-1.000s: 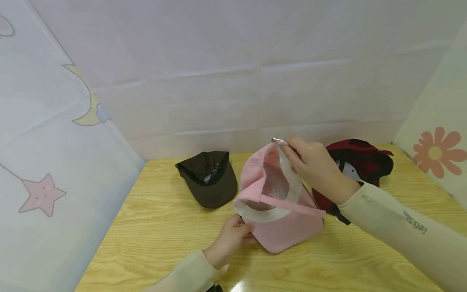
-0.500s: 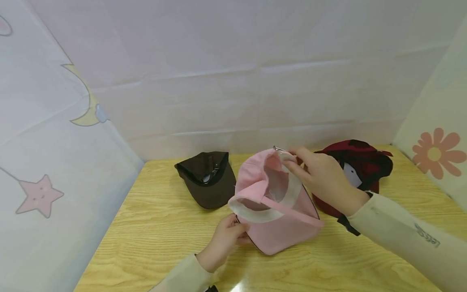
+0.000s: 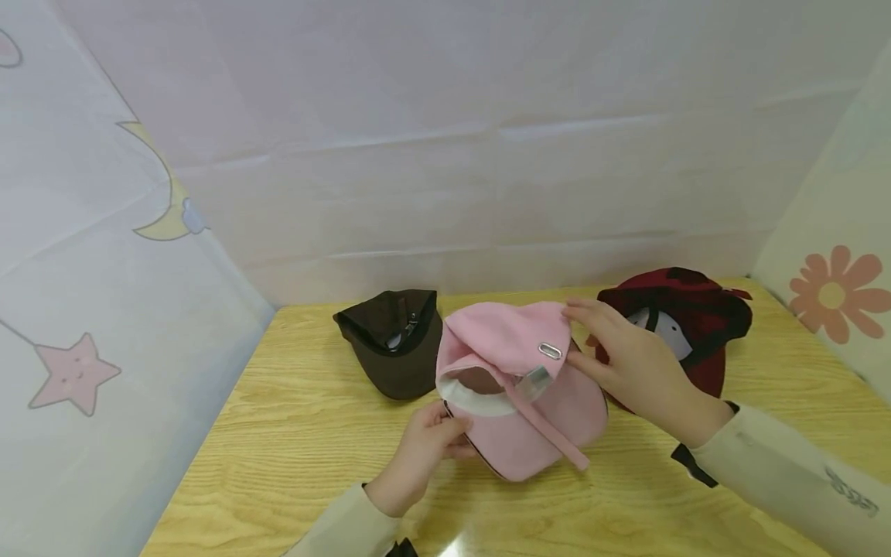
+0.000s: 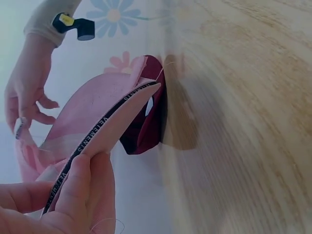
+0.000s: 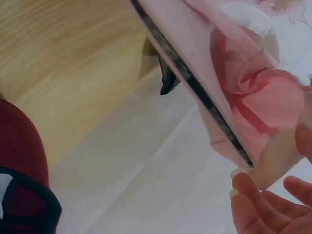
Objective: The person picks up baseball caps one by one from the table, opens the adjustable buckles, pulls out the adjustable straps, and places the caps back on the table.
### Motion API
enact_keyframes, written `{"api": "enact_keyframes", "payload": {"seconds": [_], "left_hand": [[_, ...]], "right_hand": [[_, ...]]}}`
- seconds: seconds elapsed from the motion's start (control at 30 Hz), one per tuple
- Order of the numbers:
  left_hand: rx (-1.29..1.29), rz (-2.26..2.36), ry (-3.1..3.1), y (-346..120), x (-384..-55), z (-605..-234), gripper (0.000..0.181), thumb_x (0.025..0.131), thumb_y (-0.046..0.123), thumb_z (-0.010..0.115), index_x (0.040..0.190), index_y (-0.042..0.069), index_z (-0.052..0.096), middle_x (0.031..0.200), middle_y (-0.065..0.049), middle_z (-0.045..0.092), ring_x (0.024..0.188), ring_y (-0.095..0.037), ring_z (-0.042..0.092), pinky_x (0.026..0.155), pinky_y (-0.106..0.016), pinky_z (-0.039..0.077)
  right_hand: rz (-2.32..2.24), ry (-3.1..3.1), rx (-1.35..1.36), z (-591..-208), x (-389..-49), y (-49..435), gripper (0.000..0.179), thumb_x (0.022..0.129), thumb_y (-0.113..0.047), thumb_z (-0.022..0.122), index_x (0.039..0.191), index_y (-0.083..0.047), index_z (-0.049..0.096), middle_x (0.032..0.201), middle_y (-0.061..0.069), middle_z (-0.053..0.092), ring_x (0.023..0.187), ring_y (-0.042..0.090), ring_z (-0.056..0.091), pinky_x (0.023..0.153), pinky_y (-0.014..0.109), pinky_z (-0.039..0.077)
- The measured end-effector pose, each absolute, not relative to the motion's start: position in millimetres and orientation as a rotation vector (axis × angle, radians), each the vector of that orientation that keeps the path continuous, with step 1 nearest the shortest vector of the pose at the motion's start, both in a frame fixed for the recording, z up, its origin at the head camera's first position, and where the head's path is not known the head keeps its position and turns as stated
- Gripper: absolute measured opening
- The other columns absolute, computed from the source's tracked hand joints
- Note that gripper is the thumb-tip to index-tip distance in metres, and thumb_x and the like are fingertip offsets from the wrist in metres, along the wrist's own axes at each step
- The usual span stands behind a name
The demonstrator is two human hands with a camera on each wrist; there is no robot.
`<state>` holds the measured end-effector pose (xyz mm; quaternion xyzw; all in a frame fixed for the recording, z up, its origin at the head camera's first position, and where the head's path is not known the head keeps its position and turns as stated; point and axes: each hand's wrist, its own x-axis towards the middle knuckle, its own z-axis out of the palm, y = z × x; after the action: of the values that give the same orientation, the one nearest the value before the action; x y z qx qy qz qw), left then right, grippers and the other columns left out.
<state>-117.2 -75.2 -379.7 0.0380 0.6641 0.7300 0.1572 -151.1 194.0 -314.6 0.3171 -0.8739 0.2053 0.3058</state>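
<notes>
A pink baseball cap is held over the table with its opening and brim toward me, its back part folded down over the opening. My left hand pinches the left edge of the brim, thumb on top; dark lettered trim runs along that edge in the left wrist view. My right hand holds the cap's back edge at the right, near a silver oval buckle. A pink strap hangs loose across the brim. In the right wrist view, the fingers lie under the cap's fabric.
On the wooden table, a dark brown cap lies upturned at the back left. A red and black cap stands at the back right, partly behind my right hand. Printed cloth walls enclose the table's back and sides.
My right hand has brought the cap's back edge down and forward, folding it over the opening, so the buckle now faces me. The strap has swung lower. My left hand keeps its grip.
</notes>
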Motion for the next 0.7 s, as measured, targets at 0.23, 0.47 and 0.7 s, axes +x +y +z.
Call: {"api": "enact_keyframes", "payload": {"seconds": [0.23,0.47,0.7], "left_hand": [[0.097,2.115,1.889,-77,-120,-374,0.024,0.094,0.006,0.056,0.109,-0.012,0.059,0.086,-0.005,0.068,0.073,-0.011,0.066,0.07,-0.029,0.056],[0.111,2.157,1.9,-77,-122,-370,0.021,0.093,0.006,0.057,0.105,-0.011,0.06,0.081,-0.003,0.066,0.07,-0.011,0.065,0.069,-0.028,0.056],[0.079,2.165,1.906,-77,-121,-371,0.017,0.093,0.006,0.058,0.101,-0.009,0.06,0.078,-0.002,0.065,0.068,-0.01,0.064,0.067,-0.025,0.055]], "right_hand": [[0.544,-2.39,0.764,-327,-146,203,0.046,0.09,-0.034,0.069,0.118,0.002,0.061,0.087,0.005,0.062,0.059,0.006,0.047,0.045,0.022,0.041],[0.727,-2.581,0.612,-342,-138,214,0.032,0.084,-0.006,0.074,0.113,0.001,0.063,0.079,-0.003,0.064,0.058,0.0,0.047,0.048,0.022,0.041],[0.82,-2.67,0.53,-359,-131,217,0.019,0.089,-0.007,0.069,0.108,-0.003,0.065,0.062,-0.012,0.047,0.054,0.0,0.039,0.046,0.023,0.036]]}}
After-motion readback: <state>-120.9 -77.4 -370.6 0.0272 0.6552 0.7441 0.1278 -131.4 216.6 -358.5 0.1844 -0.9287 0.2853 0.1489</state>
